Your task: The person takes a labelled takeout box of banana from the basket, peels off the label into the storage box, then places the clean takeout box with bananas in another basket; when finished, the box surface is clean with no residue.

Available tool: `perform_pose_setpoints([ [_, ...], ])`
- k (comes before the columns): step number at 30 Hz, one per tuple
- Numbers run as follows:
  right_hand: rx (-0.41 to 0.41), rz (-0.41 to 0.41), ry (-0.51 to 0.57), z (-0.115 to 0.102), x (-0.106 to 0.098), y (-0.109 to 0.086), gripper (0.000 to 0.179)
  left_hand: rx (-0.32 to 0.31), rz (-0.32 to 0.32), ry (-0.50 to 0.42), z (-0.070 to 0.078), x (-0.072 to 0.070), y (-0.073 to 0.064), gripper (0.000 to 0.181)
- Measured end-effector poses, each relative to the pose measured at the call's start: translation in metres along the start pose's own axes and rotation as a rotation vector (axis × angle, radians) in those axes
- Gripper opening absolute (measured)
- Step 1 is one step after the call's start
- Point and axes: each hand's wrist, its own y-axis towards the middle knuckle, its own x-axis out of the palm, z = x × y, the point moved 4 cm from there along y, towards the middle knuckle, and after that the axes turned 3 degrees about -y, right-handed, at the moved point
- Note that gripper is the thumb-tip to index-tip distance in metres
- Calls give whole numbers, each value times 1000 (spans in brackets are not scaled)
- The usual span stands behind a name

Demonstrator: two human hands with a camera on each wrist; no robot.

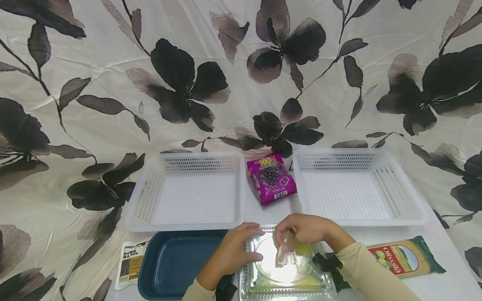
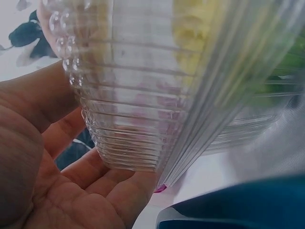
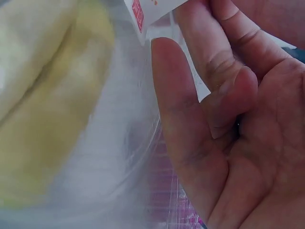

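Note:
A clear plastic clamshell container (image 1: 263,288) is in front of me, with yellow and green pieces showing through it. My left hand (image 1: 235,251) holds its left side; in the left wrist view, the fingers (image 2: 126,193) reach along the ribbed wall (image 2: 136,114). Over the lid, my right hand (image 1: 303,230) pinches a small white label (image 1: 285,257). Close up, the label (image 3: 155,9) shows red print, and a long yellow piece (image 3: 57,109) lies below the clear plastic.
Two white perforated baskets (image 1: 241,217) (image 1: 361,222) stand behind, with a purple packet (image 1: 272,179) between them. A dark blue tray (image 1: 180,267) is left of the container, beside a white and brown packet (image 1: 131,265). An Olivoila packet (image 1: 408,257) lies right.

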Motion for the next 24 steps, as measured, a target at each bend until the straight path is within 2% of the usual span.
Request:
perform_pose_setpoints([
  [24,-10,-2,114,1,-3,1,14,-4,-12,11,2,0,0,54],
])
